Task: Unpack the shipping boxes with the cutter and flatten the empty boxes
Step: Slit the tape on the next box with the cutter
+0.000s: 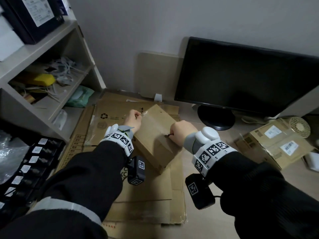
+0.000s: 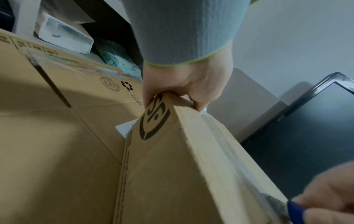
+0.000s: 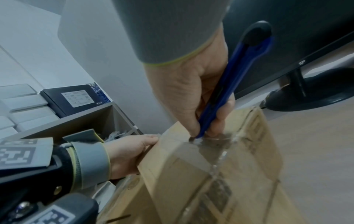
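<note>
Left hand: fingers curled over the far corner of the sealed box, gripping it
Right hand: closed around the cutter, thumb and fingers pinching low on the handle
Cutter: blue handle with black end, held steeply; tip touching the clear tape at the box's near top edge
Sealed box: brown cardboard, taped along its top seam, lying on the flattened cardboard between both hands
Clear tape: runs along the top and down the box's end
Flattened cardboard: several brown sheets spread on the tabletop, 1 bearing a recycling mark
Second box: labelled carton, on the tabletop, well right of the hands
Monitor: black, screen dark, behind the sealed box
Shelf unit: left side, holding white ties and a yellow item
</note>
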`<control>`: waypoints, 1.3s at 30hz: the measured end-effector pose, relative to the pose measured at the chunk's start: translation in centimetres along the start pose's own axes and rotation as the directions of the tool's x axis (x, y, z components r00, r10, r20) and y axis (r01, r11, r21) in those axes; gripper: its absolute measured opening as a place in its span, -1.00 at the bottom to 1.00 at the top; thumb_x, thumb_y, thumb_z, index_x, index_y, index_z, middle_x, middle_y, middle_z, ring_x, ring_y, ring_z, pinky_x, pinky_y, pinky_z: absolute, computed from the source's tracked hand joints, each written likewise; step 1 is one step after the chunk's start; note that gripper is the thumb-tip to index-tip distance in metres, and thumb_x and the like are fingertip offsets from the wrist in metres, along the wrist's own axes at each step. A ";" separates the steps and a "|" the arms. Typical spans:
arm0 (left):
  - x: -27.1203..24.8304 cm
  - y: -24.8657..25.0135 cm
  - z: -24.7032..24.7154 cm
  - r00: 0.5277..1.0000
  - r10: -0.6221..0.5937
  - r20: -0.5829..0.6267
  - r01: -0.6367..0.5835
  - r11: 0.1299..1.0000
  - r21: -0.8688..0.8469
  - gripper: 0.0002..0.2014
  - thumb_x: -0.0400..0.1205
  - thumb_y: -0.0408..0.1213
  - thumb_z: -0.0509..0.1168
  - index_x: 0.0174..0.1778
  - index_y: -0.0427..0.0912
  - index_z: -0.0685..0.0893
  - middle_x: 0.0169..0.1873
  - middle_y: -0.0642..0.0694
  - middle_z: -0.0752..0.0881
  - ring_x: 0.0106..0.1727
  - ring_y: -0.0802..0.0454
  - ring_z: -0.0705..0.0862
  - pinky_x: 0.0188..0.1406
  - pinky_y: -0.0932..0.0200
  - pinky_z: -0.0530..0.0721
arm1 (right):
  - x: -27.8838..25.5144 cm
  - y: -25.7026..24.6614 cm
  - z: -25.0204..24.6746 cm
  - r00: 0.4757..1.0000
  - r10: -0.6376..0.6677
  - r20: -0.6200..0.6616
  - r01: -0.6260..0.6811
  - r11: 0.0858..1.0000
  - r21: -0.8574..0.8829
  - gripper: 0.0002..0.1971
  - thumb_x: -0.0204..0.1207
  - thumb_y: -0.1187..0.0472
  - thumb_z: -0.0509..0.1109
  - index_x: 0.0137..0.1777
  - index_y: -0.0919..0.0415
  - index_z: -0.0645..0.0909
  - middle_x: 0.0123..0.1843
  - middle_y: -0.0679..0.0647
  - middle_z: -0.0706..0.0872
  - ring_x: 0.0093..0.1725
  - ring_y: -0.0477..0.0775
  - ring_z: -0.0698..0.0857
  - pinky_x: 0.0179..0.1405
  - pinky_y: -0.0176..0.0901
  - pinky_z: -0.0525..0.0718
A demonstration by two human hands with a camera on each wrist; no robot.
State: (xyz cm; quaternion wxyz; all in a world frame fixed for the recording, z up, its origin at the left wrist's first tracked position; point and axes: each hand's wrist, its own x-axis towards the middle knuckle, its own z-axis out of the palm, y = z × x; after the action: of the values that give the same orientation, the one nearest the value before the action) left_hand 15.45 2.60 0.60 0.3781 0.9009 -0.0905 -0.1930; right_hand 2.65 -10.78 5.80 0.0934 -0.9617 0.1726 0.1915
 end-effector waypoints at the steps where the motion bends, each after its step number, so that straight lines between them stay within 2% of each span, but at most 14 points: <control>1: -0.2 0.2 0.0 1.000 0.002 -0.005 -0.002 1.000 0.005 -0.84 0.75 -0.30 0.09 0.21 -0.20 0.46 0.11 -0.23 0.59 0.19 -0.22 0.58 -0.07 0.13 0.39 | -0.4 0.5 0.2 1.000 0.002 0.005 -0.002 1.000 -0.008 -0.78 0.59 0.17 0.27 -0.04 0.27 0.70 -0.11 0.20 0.72 -0.12 0.24 0.67 -0.22 -0.13 0.53; 3: -1.0 0.8 0.2 0.997 0.056 -0.054 -0.053 0.997 0.058 -0.86 0.73 -0.32 0.11 0.19 -0.17 0.42 0.14 -0.21 0.54 0.35 -0.25 0.48 0.15 0.05 0.42 | -0.9 1.3 0.5 1.000 0.011 0.008 -0.011 1.000 -0.007 -0.77 0.59 0.13 0.28 -0.03 0.25 0.70 -0.13 0.18 0.69 -0.13 0.22 0.65 -0.22 -0.13 0.51; 5: -1.9 1.1 0.9 0.966 0.245 -0.088 -0.211 0.936 0.282 -0.76 0.69 -0.31 0.15 0.29 -0.13 0.47 0.42 -0.17 0.43 0.56 -0.18 0.22 0.54 -0.14 0.14 | -1.1 2.1 0.7 1.000 0.028 0.001 -0.028 1.000 0.003 -0.76 0.59 0.11 0.29 -0.01 0.24 0.71 -0.07 0.19 0.72 -0.07 0.24 0.69 -0.19 -0.14 0.52; 7: -2.9 1.2 1.9 0.898 0.439 0.016 -0.394 0.788 0.473 -0.78 0.69 -0.22 0.17 0.24 0.00 0.56 0.55 -0.07 0.31 0.65 -0.12 0.02 0.58 -0.27 -0.25 | -1.2 2.6 0.8 0.999 0.036 0.001 -0.036 0.999 0.027 -0.76 0.59 0.09 0.29 0.03 0.22 0.70 -0.01 0.20 0.74 0.01 0.27 0.70 -0.17 -0.15 0.50; 9: -3.5 1.1 2.7 0.837 0.529 0.138 -0.510 0.664 0.547 -0.82 0.68 -0.11 0.18 0.14 0.08 0.62 0.54 -0.03 0.33 0.66 -0.08 -0.02 0.53 -0.31 -0.38 | -1.3 3.0 0.9 1.000 0.027 -0.009 -0.026 0.999 0.045 -0.76 0.61 0.07 0.27 0.08 0.19 0.67 0.05 0.19 0.73 0.07 0.26 0.67 -0.15 -0.16 0.47; 12: -4.0 1.3 3.2 0.827 0.524 0.202 -0.542 0.651 0.531 -0.80 0.67 -0.03 0.16 0.11 0.11 0.63 0.50 0.01 0.36 0.64 -0.04 0.00 0.56 -0.35 -0.28 | -1.8 3.4 1.8 0.999 0.029 -0.020 -0.027 0.994 0.104 -0.78 0.64 0.08 0.23 0.13 0.18 0.58 0.09 0.21 0.71 0.08 0.28 0.66 -0.12 -0.11 0.50; 15: -4.1 2.2 3.5 0.861 0.454 0.230 -0.501 0.677 0.539 -0.76 0.66 0.02 0.11 0.07 0.08 0.63 0.48 0.01 0.34 0.60 -0.07 0.02 0.54 -0.44 -0.22 | -2.3 3.8 2.5 0.999 0.033 -0.038 -0.025 0.980 0.199 -0.78 0.65 0.11 0.20 0.17 0.20 0.53 0.10 0.23 0.70 0.07 0.29 0.65 -0.07 -0.05 0.54; 21: -3.7 3.3 4.4 0.910 0.322 0.262 -0.414 0.762 0.498 -0.74 0.68 -0.05 0.06 -0.05 0.10 0.67 0.58 0.04 0.20 0.67 -0.05 -0.11 0.56 -0.38 -0.32 | -2.6 4.3 2.4 0.998 0.061 0.026 -0.067 0.925 0.373 -0.75 0.66 0.14 0.20 0.22 0.24 0.55 0.17 0.23 0.69 0.12 0.25 0.63 0.00 -0.10 0.52; 24: -3.1 3.8 4.1 0.918 0.278 0.284 -0.380 0.821 0.425 -0.70 0.69 -0.09 0.06 -0.10 0.10 0.72 0.60 0.09 0.17 0.67 -0.01 -0.12 0.56 -0.34 -0.35 | -2.3 4.3 2.4 0.990 0.120 0.076 -0.142 0.850 0.507 -0.77 0.67 0.14 0.15 0.18 0.19 0.57 0.07 0.20 0.69 -0.02 0.15 0.59 -0.07 -0.15 0.48; 27: -2.9 4.1 4.2 0.917 0.278 0.286 -0.379 0.831 0.407 -0.70 0.67 -0.11 0.10 -0.09 0.10 0.77 0.60 0.12 0.18 0.67 0.03 -0.09 0.54 -0.33 -0.34 | -2.0 4.2 2.5 0.980 0.174 0.092 -0.196 0.796 0.572 -0.84 0.65 0.13 0.16 0.09 0.13 0.53 -0.04 0.12 0.63 -0.02 0.16 0.59 -0.09 -0.17 0.45; 31: -2.9 3.6 4.3 0.914 0.301 0.271 -0.392 0.827 0.403 -0.79 0.62 -0.11 0.22 -0.24 0.08 0.74 0.59 0.12 0.22 0.67 0.01 -0.07 0.54 -0.35 -0.31 | -2.2 4.4 2.5 0.969 0.237 0.066 -0.232 0.792 0.565 -0.80 0.57 0.07 0.27 0.10 0.16 0.48 -0.02 0.11 0.60 -0.03 0.17 0.57 -0.11 -0.16 0.43; 34: -3.0 3.2 4.2 0.909 0.325 0.262 -0.407 0.830 0.381 -0.77 0.52 -0.12 0.34 -0.46 -0.02 0.55 0.55 0.15 0.26 0.66 0.01 -0.05 0.54 -0.37 -0.28 | -2.4 3.9 2.6 0.966 0.252 0.050 -0.241 0.820 0.519 -0.70 0.54 -0.05 0.32 0.11 0.14 0.44 -0.01 0.09 0.60 -0.02 0.17 0.58 -0.11 -0.15 0.45; 37: -3.1 3.3 4.1 0.912 0.324 0.251 -0.398 0.845 0.356 -0.77 0.46 -0.18 0.33 -0.50 -0.04 0.50 0.54 0.17 0.28 0.66 0.02 -0.03 0.55 -0.36 -0.28 | -2.5 3.3 2.7 0.967 0.252 0.036 -0.239 0.855 0.460 -0.62 0.64 -0.04 0.18 0.28 0.23 0.41 0.15 0.21 0.64 0.11 0.28 0.63 -0.09 -0.11 0.45; 39: -3.1 3.3 4.1 0.914 0.320 0.251 -0.394 0.847 0.356 -0.80 0.45 -0.21 0.31 -0.49 -0.04 0.51 0.54 0.17 0.27 0.66 0.02 -0.05 0.53 -0.37 -0.30 | -2.8 3.3 2.5 0.972 0.230 0.043 -0.222 0.848 0.481 -0.66 0.69 0.02 0.07 0.30 0.24 0.36 0.14 0.26 0.64 0.04 0.28 0.60 -0.10 -0.09 0.43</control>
State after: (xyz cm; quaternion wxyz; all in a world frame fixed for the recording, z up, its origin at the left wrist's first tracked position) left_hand 10.81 -1.43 1.21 0.2059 0.9044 -0.3286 -0.1781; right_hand -1.83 -12.34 4.27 0.3052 -0.8824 0.3276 0.1443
